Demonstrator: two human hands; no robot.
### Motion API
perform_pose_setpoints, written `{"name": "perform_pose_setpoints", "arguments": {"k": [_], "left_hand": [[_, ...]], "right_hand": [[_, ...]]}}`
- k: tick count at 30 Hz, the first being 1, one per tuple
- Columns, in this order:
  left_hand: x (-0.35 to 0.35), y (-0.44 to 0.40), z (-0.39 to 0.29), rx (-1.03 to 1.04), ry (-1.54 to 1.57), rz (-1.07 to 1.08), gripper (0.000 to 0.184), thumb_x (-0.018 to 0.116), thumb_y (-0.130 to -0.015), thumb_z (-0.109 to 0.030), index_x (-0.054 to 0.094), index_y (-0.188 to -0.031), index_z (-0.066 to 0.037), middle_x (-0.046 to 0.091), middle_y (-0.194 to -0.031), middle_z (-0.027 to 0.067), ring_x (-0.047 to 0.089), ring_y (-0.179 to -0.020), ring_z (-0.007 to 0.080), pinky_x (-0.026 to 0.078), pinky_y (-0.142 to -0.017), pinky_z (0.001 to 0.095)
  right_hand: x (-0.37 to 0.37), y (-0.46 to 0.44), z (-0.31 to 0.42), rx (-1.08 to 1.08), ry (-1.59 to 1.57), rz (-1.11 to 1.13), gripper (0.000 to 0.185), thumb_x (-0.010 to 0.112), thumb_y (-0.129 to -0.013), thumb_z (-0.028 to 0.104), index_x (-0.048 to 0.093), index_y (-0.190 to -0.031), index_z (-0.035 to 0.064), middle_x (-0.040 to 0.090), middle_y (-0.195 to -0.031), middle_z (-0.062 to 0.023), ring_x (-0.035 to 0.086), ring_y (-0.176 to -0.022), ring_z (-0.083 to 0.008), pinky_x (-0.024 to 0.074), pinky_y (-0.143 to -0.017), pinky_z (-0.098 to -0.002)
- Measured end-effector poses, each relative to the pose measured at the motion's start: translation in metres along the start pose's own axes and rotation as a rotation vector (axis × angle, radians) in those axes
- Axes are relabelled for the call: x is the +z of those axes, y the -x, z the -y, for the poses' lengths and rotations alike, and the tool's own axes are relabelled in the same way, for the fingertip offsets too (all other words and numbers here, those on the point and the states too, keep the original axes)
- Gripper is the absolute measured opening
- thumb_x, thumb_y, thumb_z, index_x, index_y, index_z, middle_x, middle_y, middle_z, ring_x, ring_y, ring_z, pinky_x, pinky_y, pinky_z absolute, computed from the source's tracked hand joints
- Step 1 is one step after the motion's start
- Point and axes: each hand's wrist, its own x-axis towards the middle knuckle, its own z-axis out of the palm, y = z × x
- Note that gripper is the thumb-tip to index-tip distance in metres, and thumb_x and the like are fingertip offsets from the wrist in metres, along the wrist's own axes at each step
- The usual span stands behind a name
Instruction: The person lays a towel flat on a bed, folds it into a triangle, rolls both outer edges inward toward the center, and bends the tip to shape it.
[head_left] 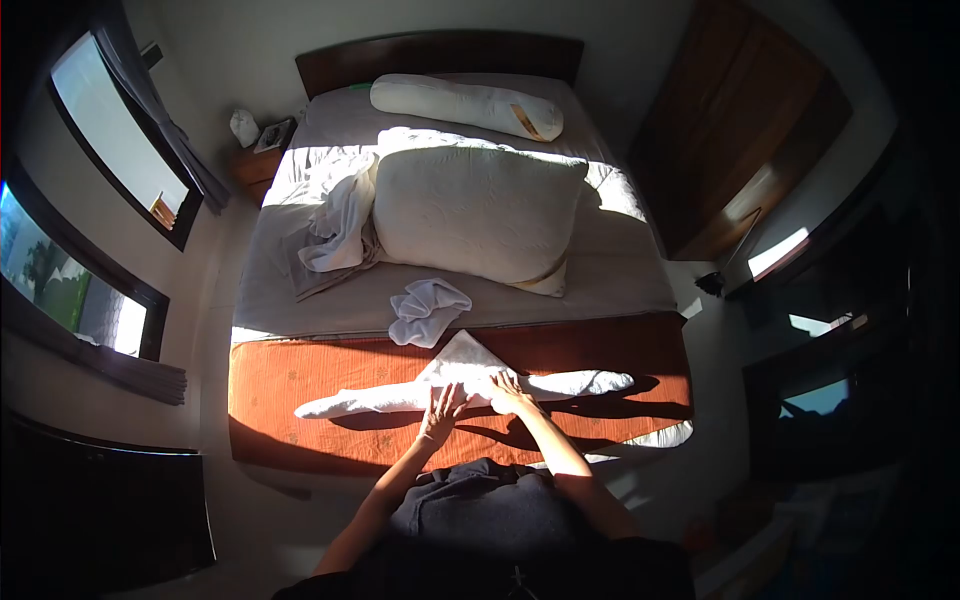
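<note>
A white towel lies across the orange-brown runner at the foot of the bed, rolled into two long, thin arms that reach out left and right, with a triangular flap in the middle pointing toward the headboard. Both of the person's hands are on its centre. The left hand rests at the near edge, palm down with the fingers spread, so its grip is open and only touches the cloth. The right hand lies just beside it, over the right part of the middle, fingers reaching forward; whether its grip pinches the fabric or merely presses on it, I cannot tell. Just beyond the flap's tip, a crumpled white cloth sits on the grey bedsheet, near the edge of the runner. Farther up the bed is a large white pillow, with a rumpled white sheet bunched against its left side, and a white bolster lies crosswise near the headboard. A nightstand stands left of the bed and a wooden wardrobe to the right. Sunlight falls in bright patches across the runner and pillow
</note>
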Motion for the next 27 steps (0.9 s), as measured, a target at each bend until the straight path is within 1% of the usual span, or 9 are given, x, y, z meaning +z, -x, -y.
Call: {"name": "perform_pose_setpoints", "arguments": {"k": [4, 7, 10, 11, 14, 18, 22, 25, 27], "left_hand": [[0.022, -0.019, 0.001, -0.05, 0.082, 0.17, 0.068, 0.039, -0.092, -0.029, 0.001, -0.148, -0.027, 0.015, -0.152, 0.0157, 0.014, -0.14, 0.0326, 0.004, -0.106, 0.0665], [0.036, -0.038, 0.005, -0.055, 0.134, 0.284, 0.067, 0.036, -0.094, -0.029, -0.004, -0.148, -0.028, 0.016, -0.152, 0.0156, 0.016, -0.14, 0.0333, 0.007, -0.106, 0.0654], [0.052, -0.054, 0.009, -0.062, 0.213, 0.318, 0.075, 0.042, -0.092, -0.027, -0.009, -0.147, -0.028, 0.018, -0.151, 0.016, 0.018, -0.139, 0.0341, 0.012, -0.104, 0.0655], [0.048, -0.06, 0.008, -0.132, 0.173, 0.351, 0.053, 0.029, -0.096, -0.028, 0.013, -0.146, -0.039, 0.019, -0.152, 0.0082, 0.021, -0.139, 0.0277, 0.011, -0.107, 0.0611], [0.054, -0.067, 0.016, -0.153, 0.368, 0.176, 0.061, 0.037, -0.092, -0.02, 0.014, -0.147, -0.032, 0.03, -0.145, 0.0134, 0.032, -0.13, 0.0321, 0.021, -0.103, 0.0619], [0.016, -0.058, 0.035, -0.139, 0.525, 0.026, 0.071, 0.048, -0.084, -0.01, 0.017, -0.147, -0.02, 0.029, -0.142, 0.0207, 0.03, -0.131, 0.0353, 0.021, -0.105, 0.0614], [0.012, -0.04, 0.029, -0.161, 0.267, -0.063, 0.068, 0.048, -0.086, -0.015, 0.017, -0.147, -0.016, 0.024, -0.146, 0.0199, 0.023, -0.136, 0.035, 0.017, -0.109, 0.0586], [0.026, -0.043, 0.026, -0.179, 0.258, -0.012, 0.068, 0.045, -0.088, -0.018, 0.014, -0.148, -0.018, 0.025, -0.147, 0.0178, 0.023, -0.136, 0.0336, 0.017, -0.109, 0.0584], [0.034, -0.054, 0.032, -0.174, 0.255, 0.091, 0.068, 0.044, -0.088, -0.019, 0.012, -0.148, -0.019, 0.026, -0.147, 0.0171, 0.023, -0.136, 0.0334, 0.018, -0.108, 0.0581]], "right_hand": [[0.013, 0.027, 0.005, -0.166, 0.011, -0.38, 0.079, 0.051, -0.073, -0.001, 0.016, -0.145, 0.0052, 0.017, -0.146, -0.027, 0.016, -0.135, -0.0451, 0.012, -0.113, -0.0526], [0.014, 0.065, 0.028, -0.164, 0.199, -0.615, 0.082, 0.054, -0.075, 0.003, 0.013, -0.146, 0.0038, 0.013, -0.148, -0.0267, 0.011, -0.138, -0.0419, 0.0124, -0.113, -0.0507], [0.002, 0.074, 0.028, -0.175, 0.291, -0.595, 0.078, 0.055, -0.082, 0.015, 0.012, -0.145, 0.0006, 0.014, -0.149, -0.0246, 0.012, -0.14, -0.0365, 0.011, -0.114, -0.0482], [0.007, 0.062, 0.02, -0.203, 0.293, -0.635, 0.077, 0.055, -0.083, 0.017, 0.012, -0.145, 0.0003, 0.015, -0.149, -0.0239, 0.013, -0.14, -0.036, 0.0104, -0.114, -0.0476], [0.006, 0.039, 0.015, -0.036, 0.51, -0.441, 0.067, 0.046, -0.09, 0.019, 0.012, -0.146, 0.0032, 0.017, -0.15, -0.0207, 0.015, -0.139, -0.0357, 0.0081, -0.115, -0.0485], [0.027, -0.022, -0.003, 0.077, 0.327, -0.28, 0.053, 0.026, -0.095, 0.018, 0.014, -0.146, 0.0079, 0.024, -0.149, -0.0175, 0.017, -0.139, -0.036, 0.0043, -0.114, -0.0522], [-0.001, -0.014, 0.004, 0.042, 0.191, -0.217, 0.065, 0.042, -0.086, 0.01, 0.014, -0.144, 0.0011, 0.018, -0.147, -0.0266, 0.012, -0.139, -0.0397, 0.0002, -0.114, -0.0527], [0.005, -0.018, 0.002, 0.059, 0.36, -0.288, 0.056, 0.034, -0.092, 0.012, 0.018, -0.145, 0.0052, 0.027, -0.146, -0.021, 0.015, -0.139, -0.0353, -0.0008, -0.114, -0.0524], [-0.001, -0.013, -0.001, -0.029, 0.127, -0.404, 0.064, 0.046, -0.083, 0.008, 0.023, -0.142, 0.0038, 0.028, -0.143, -0.024, 0.019, -0.137, -0.0393, 0.0067, -0.114, -0.0513]]}}
